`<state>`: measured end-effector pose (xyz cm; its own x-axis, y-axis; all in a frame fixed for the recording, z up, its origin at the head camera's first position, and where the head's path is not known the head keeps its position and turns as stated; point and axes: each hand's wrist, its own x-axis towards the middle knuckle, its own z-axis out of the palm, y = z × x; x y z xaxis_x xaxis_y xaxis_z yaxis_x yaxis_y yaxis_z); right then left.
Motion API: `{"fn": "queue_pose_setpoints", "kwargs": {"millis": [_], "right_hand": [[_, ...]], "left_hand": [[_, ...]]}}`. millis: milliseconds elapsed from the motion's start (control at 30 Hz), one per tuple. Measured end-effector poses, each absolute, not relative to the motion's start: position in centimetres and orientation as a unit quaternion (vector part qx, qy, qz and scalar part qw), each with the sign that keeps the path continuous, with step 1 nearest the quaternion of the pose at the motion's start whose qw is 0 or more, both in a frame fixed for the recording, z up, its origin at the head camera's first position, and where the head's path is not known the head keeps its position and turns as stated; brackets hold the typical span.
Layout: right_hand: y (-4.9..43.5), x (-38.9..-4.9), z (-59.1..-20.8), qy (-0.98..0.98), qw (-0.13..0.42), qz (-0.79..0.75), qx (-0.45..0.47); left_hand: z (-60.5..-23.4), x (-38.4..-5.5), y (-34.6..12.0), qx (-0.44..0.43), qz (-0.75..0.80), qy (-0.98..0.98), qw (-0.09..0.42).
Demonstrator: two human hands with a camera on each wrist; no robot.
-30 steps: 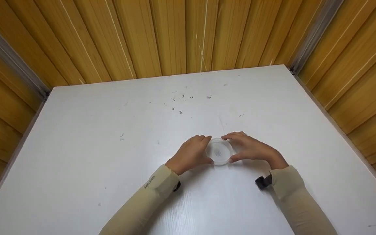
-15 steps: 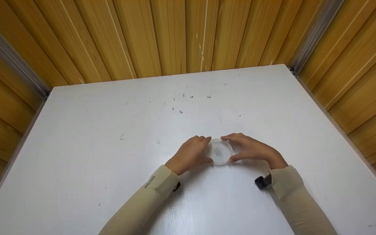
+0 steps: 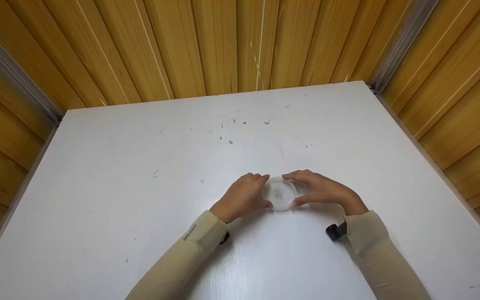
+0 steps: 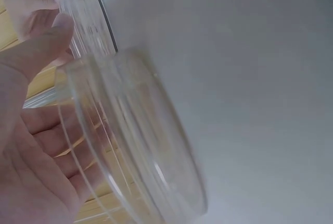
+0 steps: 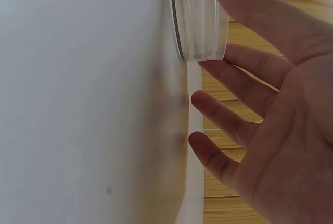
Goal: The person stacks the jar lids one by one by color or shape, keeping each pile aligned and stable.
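Observation:
A clear round container [image 3: 279, 194] sits on the white table, with a faint dark mark at its centre in the head view. My left hand [image 3: 242, 198] holds its left edge between thumb and fingers. From the other side my right hand [image 3: 321, 189] holds it, fingertips at the far rim and thumb at the near rim. Its clear, ridged side [image 5: 197, 18] shows in the right wrist view, with lower fingers spread below it. In the left wrist view a larger clear ringed shape [image 4: 140, 140] stands in front of my left palm, nearer than the container [image 4: 91, 23].
The white table [image 3: 111, 187] has several small dark scuffs towards its far side. Yellow wood-look panels [image 3: 215, 46] wall in the back and both sides. A black wrist camera [image 3: 334, 233] sits by the right cuff.

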<state>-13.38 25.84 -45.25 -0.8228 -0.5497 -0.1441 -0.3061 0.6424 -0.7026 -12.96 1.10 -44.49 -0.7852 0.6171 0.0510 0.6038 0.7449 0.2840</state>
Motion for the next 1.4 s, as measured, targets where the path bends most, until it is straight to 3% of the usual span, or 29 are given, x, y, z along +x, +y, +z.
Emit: {"fn": "queue_pose_setpoints", "kwargs": {"millis": [1400], "right_hand": [[25.72, -13.45, -45.36, 0.890, 0.175, -0.334, -0.255]], "left_hand": [[-44.81, -12.88, 0.60, 0.348, 0.123, 0.930, 0.000]]}}
